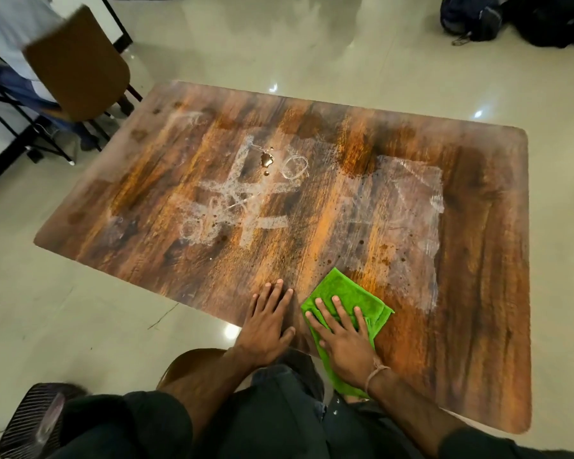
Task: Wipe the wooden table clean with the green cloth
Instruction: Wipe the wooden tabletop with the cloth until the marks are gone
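The green cloth point(348, 303) is pressed flat at the wooden table point(478, 260)'s near edge under the right hand point(345, 342), fingers spread, while the left hand point(269, 323), beside it, is laid flat, apparently for bracing.

Entry, your surface point(478, 226): smeared chalk grid point(250, 223); you can read an O point(295, 167) at its upper right, an X point(237, 197) mid-grid.
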